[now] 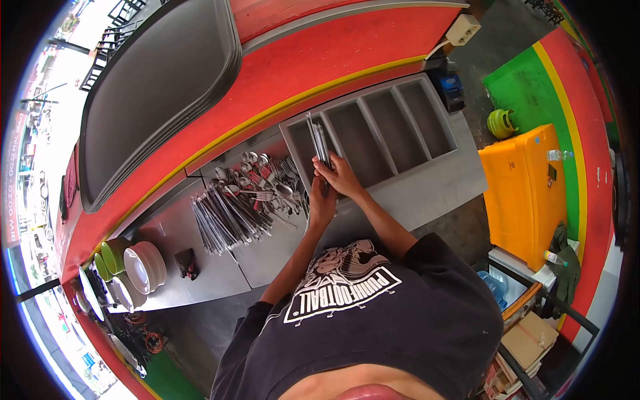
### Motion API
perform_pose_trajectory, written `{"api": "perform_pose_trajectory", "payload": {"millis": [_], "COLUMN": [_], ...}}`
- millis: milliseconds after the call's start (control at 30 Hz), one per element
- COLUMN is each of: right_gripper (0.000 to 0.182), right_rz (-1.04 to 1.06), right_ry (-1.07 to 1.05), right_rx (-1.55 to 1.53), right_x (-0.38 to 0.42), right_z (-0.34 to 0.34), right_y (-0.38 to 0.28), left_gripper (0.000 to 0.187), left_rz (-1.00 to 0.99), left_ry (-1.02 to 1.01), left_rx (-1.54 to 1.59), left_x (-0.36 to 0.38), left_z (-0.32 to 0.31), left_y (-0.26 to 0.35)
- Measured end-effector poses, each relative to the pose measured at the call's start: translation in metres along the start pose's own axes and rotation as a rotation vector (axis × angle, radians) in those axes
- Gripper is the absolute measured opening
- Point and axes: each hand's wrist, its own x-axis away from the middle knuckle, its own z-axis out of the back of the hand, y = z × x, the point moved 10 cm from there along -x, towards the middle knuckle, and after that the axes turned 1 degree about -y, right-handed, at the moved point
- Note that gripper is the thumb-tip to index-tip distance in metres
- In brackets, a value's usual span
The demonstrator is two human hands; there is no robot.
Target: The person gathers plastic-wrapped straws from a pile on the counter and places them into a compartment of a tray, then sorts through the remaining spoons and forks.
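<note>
My right hand (341, 177) and my left hand (323, 205) are together at the near left edge of a grey cutlery tray (393, 172). Both are closed around a bundle of long thin chopsticks (320, 141), whose far ends point over the leftmost compartment. My right hand is farther up the bundle, my left lower down. Left of my hands, a heap of spoons and forks (257, 179), some with red handles, lies on the metal counter (413, 203). Beside it is a large pile of more chopsticks (227, 217), lying roughly parallel.
Stacked white plates (145, 268) and green dishes (113, 256) stand at the counter's left end, near a small dark object (186, 264). Black serving trays (160, 93) are stacked on the red ledge. A blue-black device (451, 90) sits behind the cutlery tray. An orange box (523, 197) stands at right.
</note>
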Motion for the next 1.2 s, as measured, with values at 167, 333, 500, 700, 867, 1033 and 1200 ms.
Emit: {"api": "perform_pose_trajectory", "payload": {"millis": [167,333,500,700,867,1033,1200], "right_gripper": [0.024,0.036,0.042,0.058,0.063,0.054,0.035], "right_rz": [-0.009,-0.081,-0.142,-0.113,0.034,-0.019,0.078], "right_ry": [-0.052,-0.057,-0.012,0.052,0.067,0.06,0.048], "right_rx": [0.278,0.476,0.44,0.689,0.717,0.629,0.54], "right_x": [-0.012,0.004,0.022,0.027,0.036,0.053,0.074], "right_z": [0.005,0.012,0.016,0.021,0.011,-0.006,-0.031], "right_y": [0.011,0.029,0.021,0.007,-0.007,-0.011,-0.012], "left_gripper": [0.022,0.031,0.048,0.055,0.059,0.056,0.05], "left_rz": [0.055,0.314,0.319,0.398,0.378,0.295,0.311], "left_ry": [-0.059,-0.179,-0.229,-0.211,-0.204,-0.123,-0.007], "left_rx": [-0.1,-0.101,-0.038,-0.171,-0.112,0.044,0.085], "left_x": [-0.007,0.005,0.016,0.023,0.04,0.066,0.095], "left_z": [0.004,0.009,0.014,0.024,0.034,0.058,0.099], "left_y": [-0.015,-0.032,-0.045,-0.027,-0.004,-0.01,-0.05]}}
